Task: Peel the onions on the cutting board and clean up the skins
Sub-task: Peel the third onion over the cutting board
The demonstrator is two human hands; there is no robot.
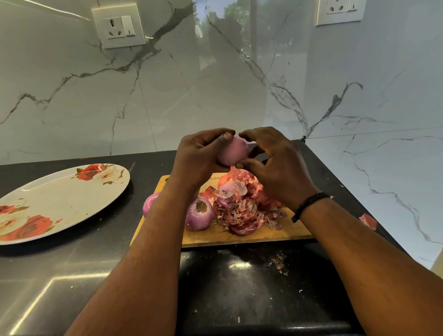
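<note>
Above the wooden cutting board point(208, 235) my left hand point(200, 159) grips a pale purple onion point(232, 152), thumb lying across its top. My right hand point(275, 167) meets it from the right, fingertips pinching at the onion's upper edge. Two more purple onions lie on the board's left part: one point(199, 214) with its root end up, another point(150, 202) half hidden behind my left forearm. A heap of reddish onion skins point(242, 207) covers the board's right half.
A large oval plate point(50, 204) with red rose prints lies on the black counter to the left. One skin scrap point(368, 221) lies at the counter's right edge, crumbs point(278, 263) in front of the board. Marble walls close the back and right.
</note>
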